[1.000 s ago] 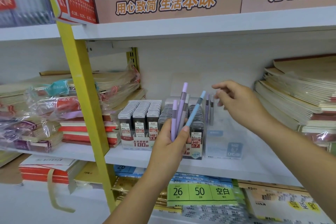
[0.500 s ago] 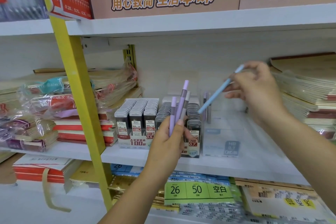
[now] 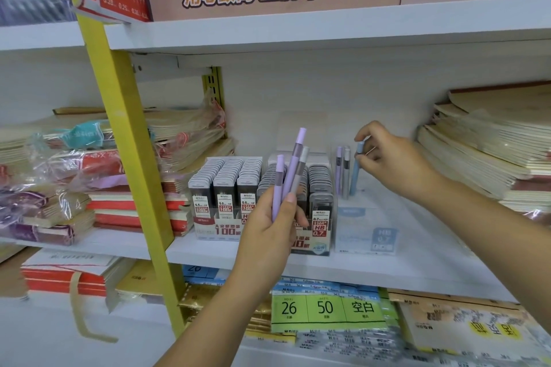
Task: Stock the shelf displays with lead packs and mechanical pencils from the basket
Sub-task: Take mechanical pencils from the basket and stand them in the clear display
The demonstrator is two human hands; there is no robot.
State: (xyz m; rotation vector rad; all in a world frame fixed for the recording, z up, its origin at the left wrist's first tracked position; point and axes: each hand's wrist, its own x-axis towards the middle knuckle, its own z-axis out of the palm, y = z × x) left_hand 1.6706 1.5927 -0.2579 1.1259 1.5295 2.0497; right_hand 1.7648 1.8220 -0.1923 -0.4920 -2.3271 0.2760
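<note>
Starting at left: lead packs [image 3: 226, 185] racked in rows on the shelf [image 3: 208, 250], untouched. Just in front of them, left hand [image 3: 268, 232] raised, fingers [image 3: 290, 199] curled round three spare pencils [image 3: 293, 170], two purple and one grey, fanned out with caps aimed between 12 and 1 o'clock. Loosely fanned, so liable to slip out on any slackening of grip.

Further right, at 3 o'clock from the fan: blue pencil [image 3: 356, 170] pinched near its cap by the right hand [image 3: 393, 164], lower end down inside the clear display box [image 3: 366, 226]. Long axis near vertical, cap toward 12 to 1 o'clock, tip toward 6. Just beside two standing pencils [image 3: 343, 170] at its 9 o'clock.

Likely trouble: toppling on release without firm seating, knocking the neighbours over, or nudging the light box back along the shelf. Seated or not, impossible to tell.
</note>
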